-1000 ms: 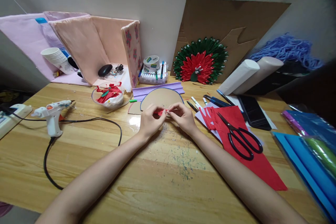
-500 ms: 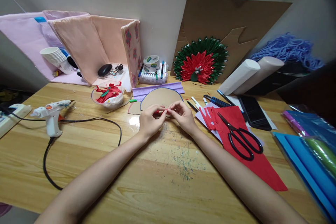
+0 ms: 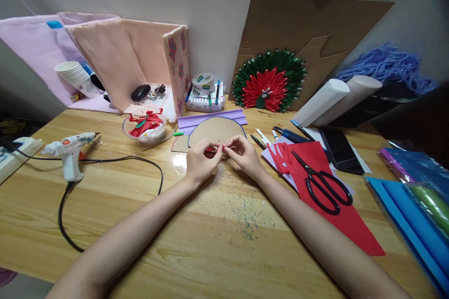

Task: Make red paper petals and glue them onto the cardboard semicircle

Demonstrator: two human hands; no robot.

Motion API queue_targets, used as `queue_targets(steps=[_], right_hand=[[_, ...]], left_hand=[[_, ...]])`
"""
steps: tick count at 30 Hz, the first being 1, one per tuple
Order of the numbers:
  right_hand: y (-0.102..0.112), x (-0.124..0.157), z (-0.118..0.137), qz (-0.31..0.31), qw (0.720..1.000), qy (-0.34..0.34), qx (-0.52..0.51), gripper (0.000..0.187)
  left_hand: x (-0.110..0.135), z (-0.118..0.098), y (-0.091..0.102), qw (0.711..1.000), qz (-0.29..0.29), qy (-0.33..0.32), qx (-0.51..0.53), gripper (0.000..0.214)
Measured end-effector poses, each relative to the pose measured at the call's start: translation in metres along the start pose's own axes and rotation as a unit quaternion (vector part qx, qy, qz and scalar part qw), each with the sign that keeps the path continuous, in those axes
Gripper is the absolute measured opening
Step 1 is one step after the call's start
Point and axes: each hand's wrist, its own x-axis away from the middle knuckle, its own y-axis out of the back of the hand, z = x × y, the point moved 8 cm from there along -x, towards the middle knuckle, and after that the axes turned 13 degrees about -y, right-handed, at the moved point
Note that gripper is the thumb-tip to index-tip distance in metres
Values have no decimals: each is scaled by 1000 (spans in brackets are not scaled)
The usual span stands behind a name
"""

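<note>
My left hand [image 3: 203, 160] and my right hand [image 3: 242, 156] meet over the middle of the table, fingertips pinched together. Between them is a small red paper piece [image 3: 223, 147], mostly hidden by the fingers. Just behind the hands lies a round-edged cardboard piece [image 3: 217, 130] with a blue rim line. Purple crepe paper [image 3: 196, 124] is behind it. To the right of my right hand, black-handled scissors [image 3: 321, 182] rest on a red paper sheet [image 3: 354, 229].
On the left are a white glue gun [image 3: 72, 154] with a looping black cord and a bowl [image 3: 145, 128] of red scraps. A red and green peacock craft [image 3: 269, 81] leans on cardboard at the back. Markers [image 3: 261, 136] lie right of the hands; blue packs [image 3: 403, 210] line the right edge.
Both hands stay almost in place, still pinching the red paper piece. The view has shifted very slightly; nothing else has visibly moved.
</note>
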Motion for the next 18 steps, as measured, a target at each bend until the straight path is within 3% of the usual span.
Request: queue_targets(steps=[18], right_hand=[[-2,1,2,19,1000,9,2,21]], left_hand=[[1,0,-3,1000,6,0,14,11]])
